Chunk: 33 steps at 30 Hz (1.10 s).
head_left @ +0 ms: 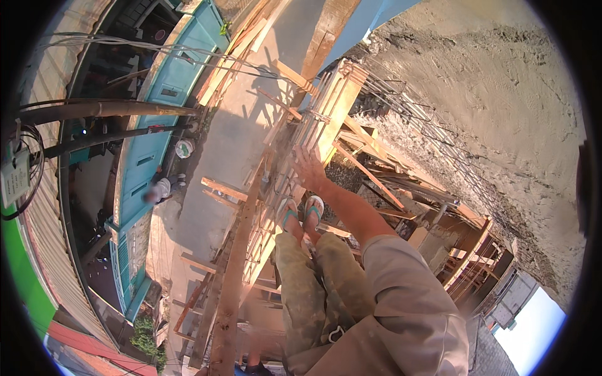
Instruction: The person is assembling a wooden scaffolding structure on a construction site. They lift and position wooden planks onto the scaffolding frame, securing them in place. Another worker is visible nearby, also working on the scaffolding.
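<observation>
My right hand (307, 169) reaches forward, its fingers spread and lying over the long steel reinforcing bars (305, 135). The bars run lengthwise beside a pale wooden formwork board (338, 119). Nothing shows gripped in that hand. My left hand is out of view. Just behind the right hand, my feet in flip-flops (315, 204) rest close together on the narrow formwork. Along my left side runs a long brown timber (235, 269).
Far below on the left lies a street (219, 150) with a person (164, 188) and a white bucket (184, 148) by a teal wall (141, 166). Cables (157, 47) cross overhead. On the right are loose timbers (370, 175), a rebar cage (433, 128) and a rough concrete surface (520, 94).
</observation>
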Each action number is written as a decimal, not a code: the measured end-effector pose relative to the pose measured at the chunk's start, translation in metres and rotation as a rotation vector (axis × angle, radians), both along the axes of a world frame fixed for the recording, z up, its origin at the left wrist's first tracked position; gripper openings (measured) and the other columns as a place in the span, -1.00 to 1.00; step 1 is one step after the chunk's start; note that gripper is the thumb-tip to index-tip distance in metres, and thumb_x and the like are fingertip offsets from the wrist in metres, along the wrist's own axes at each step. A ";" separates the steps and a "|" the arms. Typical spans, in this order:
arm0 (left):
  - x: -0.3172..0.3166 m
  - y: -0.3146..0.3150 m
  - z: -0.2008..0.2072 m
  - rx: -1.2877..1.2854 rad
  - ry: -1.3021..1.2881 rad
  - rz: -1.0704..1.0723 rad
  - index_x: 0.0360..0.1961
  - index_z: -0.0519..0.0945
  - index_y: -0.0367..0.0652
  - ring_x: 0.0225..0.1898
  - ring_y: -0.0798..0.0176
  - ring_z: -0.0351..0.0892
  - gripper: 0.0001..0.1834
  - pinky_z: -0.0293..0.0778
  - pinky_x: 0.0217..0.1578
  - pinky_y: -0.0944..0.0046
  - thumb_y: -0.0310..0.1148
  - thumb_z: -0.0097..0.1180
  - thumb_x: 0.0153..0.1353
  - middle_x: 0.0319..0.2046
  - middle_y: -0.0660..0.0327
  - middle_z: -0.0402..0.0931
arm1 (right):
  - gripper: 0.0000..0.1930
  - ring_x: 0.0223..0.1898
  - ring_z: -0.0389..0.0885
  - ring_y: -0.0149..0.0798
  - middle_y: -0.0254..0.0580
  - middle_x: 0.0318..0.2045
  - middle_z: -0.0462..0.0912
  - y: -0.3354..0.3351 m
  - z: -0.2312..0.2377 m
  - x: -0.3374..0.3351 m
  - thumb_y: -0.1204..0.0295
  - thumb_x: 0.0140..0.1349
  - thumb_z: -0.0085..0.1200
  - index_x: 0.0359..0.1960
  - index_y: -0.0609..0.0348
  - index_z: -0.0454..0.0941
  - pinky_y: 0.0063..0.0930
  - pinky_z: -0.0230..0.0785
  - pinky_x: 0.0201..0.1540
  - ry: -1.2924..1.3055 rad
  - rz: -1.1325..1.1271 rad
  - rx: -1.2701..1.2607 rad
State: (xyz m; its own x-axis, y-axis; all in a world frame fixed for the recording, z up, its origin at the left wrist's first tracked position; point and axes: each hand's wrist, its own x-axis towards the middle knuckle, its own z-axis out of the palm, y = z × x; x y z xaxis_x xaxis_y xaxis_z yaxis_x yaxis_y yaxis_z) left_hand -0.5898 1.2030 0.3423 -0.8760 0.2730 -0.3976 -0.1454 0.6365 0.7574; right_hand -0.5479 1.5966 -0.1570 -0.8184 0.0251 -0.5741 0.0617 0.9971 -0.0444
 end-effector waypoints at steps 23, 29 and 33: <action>0.028 0.023 0.056 -0.258 0.007 0.123 -0.27 0.53 -0.30 -0.17 -0.07 0.61 -0.43 0.51 -0.07 -0.02 0.10 0.22 0.10 -0.24 -0.10 0.55 | -0.37 -0.02 0.38 0.01 -0.08 -0.16 0.48 0.040 -0.056 -0.078 -0.02 0.23 0.06 0.22 0.10 0.37 0.20 0.02 0.24 0.354 0.358 -0.318; 0.023 0.055 0.066 -0.401 -0.096 0.307 -0.31 0.51 -0.33 -0.17 -0.03 0.56 -0.37 0.44 -0.07 0.04 0.18 0.15 0.16 -0.36 -0.01 0.52 | -0.49 -0.04 0.40 0.00 -0.11 -0.16 0.50 0.051 -0.061 -0.074 0.03 0.17 0.16 0.01 0.13 0.48 0.09 0.09 0.22 0.414 0.373 -0.408; 0.030 0.056 0.055 -0.224 0.021 0.700 -0.40 0.42 -0.27 -0.25 0.05 0.49 -0.40 0.41 -0.14 0.08 0.19 0.07 0.21 -0.44 0.08 0.39 | -0.53 0.00 0.41 -0.03 -0.10 -0.11 0.52 0.052 -0.064 -0.066 0.03 0.18 0.15 -0.05 0.13 0.50 0.08 0.06 0.25 0.379 0.371 -0.371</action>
